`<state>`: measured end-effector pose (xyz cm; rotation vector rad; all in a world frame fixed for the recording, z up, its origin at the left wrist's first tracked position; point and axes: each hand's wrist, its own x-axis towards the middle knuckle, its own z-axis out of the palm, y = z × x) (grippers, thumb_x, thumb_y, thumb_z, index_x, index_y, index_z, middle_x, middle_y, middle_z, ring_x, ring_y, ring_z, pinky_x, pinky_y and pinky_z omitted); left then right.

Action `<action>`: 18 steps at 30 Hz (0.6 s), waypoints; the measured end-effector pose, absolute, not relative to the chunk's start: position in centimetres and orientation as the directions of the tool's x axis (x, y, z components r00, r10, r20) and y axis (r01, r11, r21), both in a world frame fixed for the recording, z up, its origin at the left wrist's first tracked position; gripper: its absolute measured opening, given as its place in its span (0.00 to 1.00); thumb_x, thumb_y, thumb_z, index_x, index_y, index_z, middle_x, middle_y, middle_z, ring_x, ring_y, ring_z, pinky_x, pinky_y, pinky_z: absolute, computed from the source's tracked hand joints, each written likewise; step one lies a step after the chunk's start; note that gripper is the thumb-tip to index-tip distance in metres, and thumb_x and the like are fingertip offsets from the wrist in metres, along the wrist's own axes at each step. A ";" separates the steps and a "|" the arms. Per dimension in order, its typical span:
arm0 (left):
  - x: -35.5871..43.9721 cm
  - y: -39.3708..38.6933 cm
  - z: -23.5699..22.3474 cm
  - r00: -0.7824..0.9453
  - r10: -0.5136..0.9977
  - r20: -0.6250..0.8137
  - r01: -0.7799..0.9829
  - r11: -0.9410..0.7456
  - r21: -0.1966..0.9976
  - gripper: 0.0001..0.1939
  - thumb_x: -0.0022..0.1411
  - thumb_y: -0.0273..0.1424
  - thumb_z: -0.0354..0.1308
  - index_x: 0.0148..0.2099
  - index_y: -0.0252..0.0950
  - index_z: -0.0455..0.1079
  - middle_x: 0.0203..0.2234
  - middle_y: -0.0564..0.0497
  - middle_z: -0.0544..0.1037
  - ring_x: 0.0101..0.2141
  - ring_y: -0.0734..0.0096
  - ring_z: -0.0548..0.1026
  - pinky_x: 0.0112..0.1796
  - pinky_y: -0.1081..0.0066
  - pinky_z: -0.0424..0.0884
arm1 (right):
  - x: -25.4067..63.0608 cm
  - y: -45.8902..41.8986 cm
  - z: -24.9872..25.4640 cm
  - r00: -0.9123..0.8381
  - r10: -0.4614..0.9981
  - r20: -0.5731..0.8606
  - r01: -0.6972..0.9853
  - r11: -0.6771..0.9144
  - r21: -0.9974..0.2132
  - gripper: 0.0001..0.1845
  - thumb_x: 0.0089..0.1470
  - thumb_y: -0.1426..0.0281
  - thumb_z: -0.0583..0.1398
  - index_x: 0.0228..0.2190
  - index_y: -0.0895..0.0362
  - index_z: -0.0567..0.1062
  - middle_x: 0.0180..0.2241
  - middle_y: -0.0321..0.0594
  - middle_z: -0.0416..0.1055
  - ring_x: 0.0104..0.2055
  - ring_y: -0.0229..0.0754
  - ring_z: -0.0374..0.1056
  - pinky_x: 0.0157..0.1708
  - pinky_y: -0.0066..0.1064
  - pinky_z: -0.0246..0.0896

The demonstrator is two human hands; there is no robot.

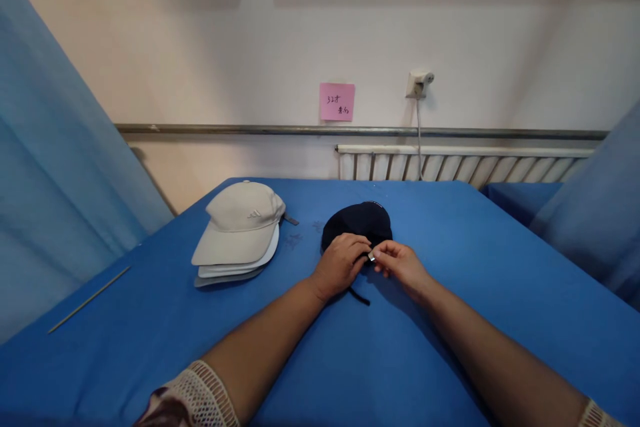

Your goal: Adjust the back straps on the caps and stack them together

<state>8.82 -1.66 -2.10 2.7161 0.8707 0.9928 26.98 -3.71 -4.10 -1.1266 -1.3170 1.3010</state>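
A black cap (357, 219) lies on the blue-covered table in front of me, its back strap side toward me. My left hand (341, 261) rests against the cap's near edge, fingers closed on the strap side. Between my hands shows a small silver metal buckle (371, 256). My right hand (397, 265) pinches at this buckle with thumb and forefinger. A loose black strap end (359, 297) hangs out below my left hand onto the cloth. What lies under my left fingers is hidden.
To the left sits a stack of caps, a beige cap (245, 220) on top. A thin stick (90, 299) lies at the table's left edge. Behind are a radiator (450, 165), a metal rail (250, 129), a pink note (337, 101) and a plugged-in socket (417, 85). Blue curtains hang on both sides.
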 end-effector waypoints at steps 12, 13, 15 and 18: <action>8.6 -1.0 -2.4 0.596 0.637 0.490 0.498 -0.771 0.396 0.07 0.65 0.28 0.52 0.42 0.38 0.71 0.39 0.49 0.77 0.42 0.66 0.72 0.46 0.64 0.67 | 27.3 -3.4 -5.3 -0.205 0.953 0.224 0.243 0.271 -0.932 0.11 0.50 0.70 0.60 0.38 0.53 0.70 0.31 0.36 0.72 0.32 0.37 0.69 0.32 0.30 0.65; 8.6 -1.1 -2.4 0.596 0.639 0.486 0.498 -0.770 0.400 0.07 0.65 0.29 0.52 0.42 0.38 0.71 0.39 0.49 0.77 0.41 0.66 0.72 0.46 0.64 0.67 | 27.3 -3.6 -5.1 -0.208 0.948 0.239 0.288 0.293 -0.912 0.11 0.50 0.71 0.59 0.38 0.53 0.70 0.31 0.35 0.72 0.32 0.37 0.69 0.33 0.30 0.65; 8.6 -1.1 -2.4 0.603 0.639 0.478 0.495 -0.769 0.404 0.07 0.65 0.29 0.52 0.42 0.38 0.71 0.38 0.49 0.77 0.41 0.66 0.71 0.46 0.64 0.67 | 27.5 -3.8 -4.7 -0.221 0.939 0.264 0.383 0.333 -0.862 0.11 0.51 0.72 0.59 0.39 0.53 0.71 0.31 0.35 0.72 0.31 0.37 0.68 0.33 0.30 0.64; 8.7 -1.2 -2.4 0.621 0.633 0.463 0.490 -0.774 0.401 0.07 0.66 0.29 0.51 0.41 0.37 0.70 0.38 0.49 0.77 0.41 0.66 0.71 0.46 0.64 0.67 | 27.8 -3.9 -4.3 -0.258 0.930 0.261 0.479 0.358 -0.802 0.10 0.52 0.72 0.59 0.38 0.53 0.70 0.29 0.34 0.71 0.29 0.37 0.67 0.31 0.29 0.63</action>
